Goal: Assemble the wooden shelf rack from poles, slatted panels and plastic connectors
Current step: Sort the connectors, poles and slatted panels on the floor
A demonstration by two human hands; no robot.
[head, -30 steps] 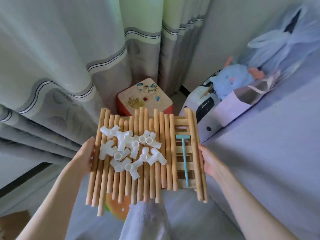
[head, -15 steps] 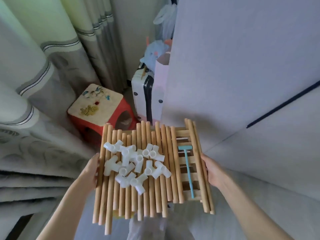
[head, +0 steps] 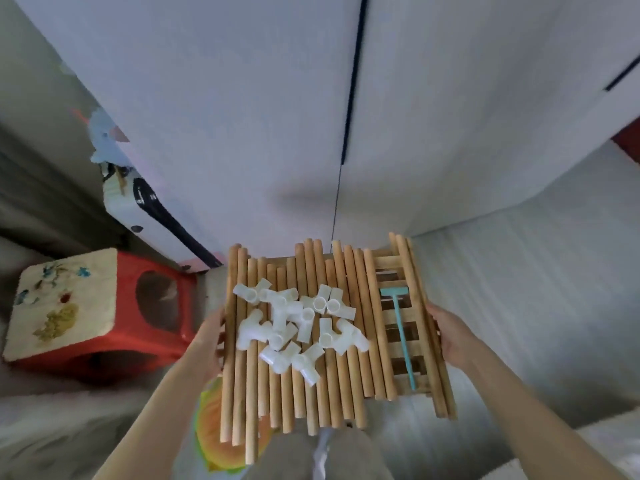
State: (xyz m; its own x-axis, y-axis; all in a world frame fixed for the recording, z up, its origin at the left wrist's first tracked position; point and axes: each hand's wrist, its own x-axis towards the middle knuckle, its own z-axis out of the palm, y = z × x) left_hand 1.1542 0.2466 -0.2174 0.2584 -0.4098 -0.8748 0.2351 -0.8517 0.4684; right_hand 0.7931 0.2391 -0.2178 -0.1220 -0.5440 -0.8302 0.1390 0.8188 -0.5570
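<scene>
View swung rightward | poles [head: 322,341] flat, connectors [head: 298,320] heaped atop

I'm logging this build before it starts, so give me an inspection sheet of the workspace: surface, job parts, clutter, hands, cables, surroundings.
Surface: no worktable seen; the parts are carried in the air over a pale floor.
Job's things: wooden poles lie side by side on a slatted panel; white plastic connectors are piled loose on the poles; a teal mallet lies on the panel's slats.
Clutter: red stool with a patterned top, to the left; white suitcase with a blue plush toy above it.
Grippers: left hand and right hand hold the stack by its opposite edges.
Cables: nothing seen.
Surroundings: pale cabinet doors ahead.
</scene>
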